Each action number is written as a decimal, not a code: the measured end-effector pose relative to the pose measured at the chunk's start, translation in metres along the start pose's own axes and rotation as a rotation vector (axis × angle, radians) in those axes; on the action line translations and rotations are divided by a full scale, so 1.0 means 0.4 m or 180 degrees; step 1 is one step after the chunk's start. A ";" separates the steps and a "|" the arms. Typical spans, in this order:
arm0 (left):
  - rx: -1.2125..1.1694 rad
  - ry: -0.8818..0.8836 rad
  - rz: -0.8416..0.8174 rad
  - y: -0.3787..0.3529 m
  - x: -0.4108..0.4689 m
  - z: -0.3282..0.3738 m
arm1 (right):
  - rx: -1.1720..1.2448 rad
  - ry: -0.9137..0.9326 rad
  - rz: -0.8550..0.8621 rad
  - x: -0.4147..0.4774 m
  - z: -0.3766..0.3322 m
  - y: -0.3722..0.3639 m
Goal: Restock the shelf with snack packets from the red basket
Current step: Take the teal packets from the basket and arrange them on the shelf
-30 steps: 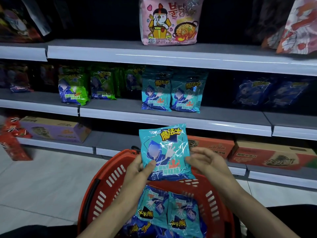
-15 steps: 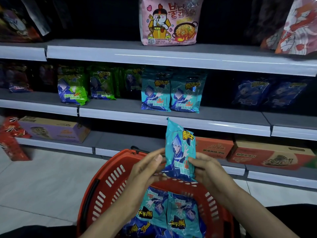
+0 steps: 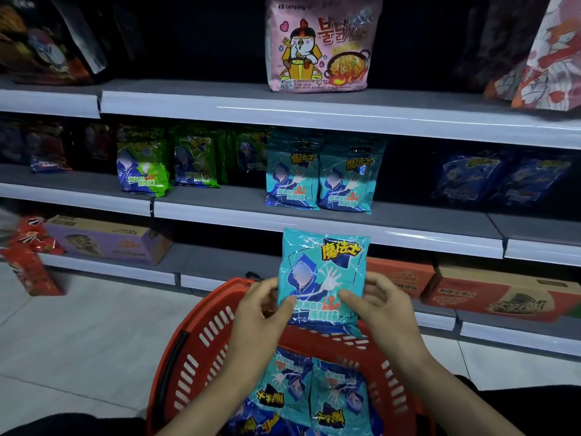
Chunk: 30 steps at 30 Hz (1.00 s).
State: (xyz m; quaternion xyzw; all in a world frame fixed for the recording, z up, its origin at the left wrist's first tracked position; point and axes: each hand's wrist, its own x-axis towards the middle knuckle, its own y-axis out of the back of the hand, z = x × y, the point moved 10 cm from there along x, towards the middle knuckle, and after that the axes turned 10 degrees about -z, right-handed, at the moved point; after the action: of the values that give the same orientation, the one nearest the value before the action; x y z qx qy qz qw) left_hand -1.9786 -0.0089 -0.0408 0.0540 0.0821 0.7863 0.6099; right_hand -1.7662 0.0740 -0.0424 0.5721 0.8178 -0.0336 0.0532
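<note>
Turned from edge-on to face the camera, the teal snack packet (image 3: pixel 323 272) stands upright just above the red basket's (image 3: pixel 201 341) far rim, left grip (image 3: pixel 261 309) and right grip (image 3: pixel 380 306) each pinching its lower edge; matching packets (image 3: pixel 308 394) lie inside the basket.
</note>
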 end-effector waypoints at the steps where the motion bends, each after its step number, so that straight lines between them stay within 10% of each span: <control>1: 0.0054 0.0006 0.0095 0.009 0.005 0.000 | -0.0139 0.0071 0.0070 0.005 -0.007 0.001; 30: 0.1730 -0.0748 0.0196 0.127 0.403 0.111 | -0.2355 0.1704 0.0819 0.366 -0.209 -0.113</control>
State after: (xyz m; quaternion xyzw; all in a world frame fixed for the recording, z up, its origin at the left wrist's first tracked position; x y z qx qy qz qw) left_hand -2.0591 0.1374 0.0100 0.3084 0.2168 0.7420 0.5543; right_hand -1.8626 0.2046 0.0221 0.6000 0.6822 0.4155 0.0445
